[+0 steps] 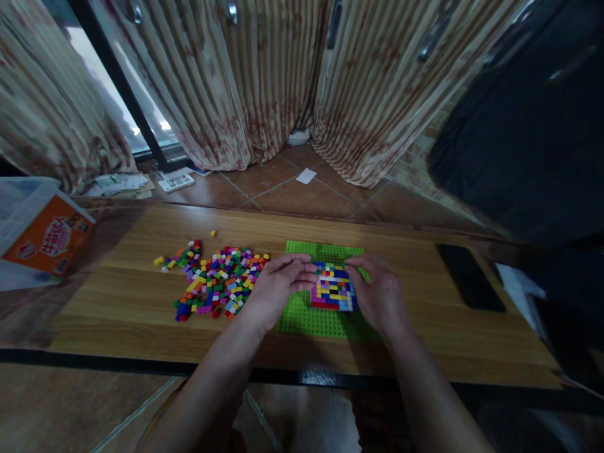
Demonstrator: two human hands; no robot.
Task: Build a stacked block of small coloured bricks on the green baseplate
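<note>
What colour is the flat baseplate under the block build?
Bright green baseplate, seen best in the head view, with both hands resting over it.

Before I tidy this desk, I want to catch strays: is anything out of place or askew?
One small yellow brick lies alone on the wooden table, apart from the loose brick pile. Papers lie scattered on the floor by the curtain. Both hands, left hand and right hand, rest on the block panel on the green baseplate.

Wooden table [117, 296] with bricks and a baseplate.
On it lie a loose pile of small coloured bricks [214, 283] at left, 1 green baseplate [306, 318] at centre, a dark phone [469, 277] at right, and an orange box [44, 236] at the far left edge.
</note>
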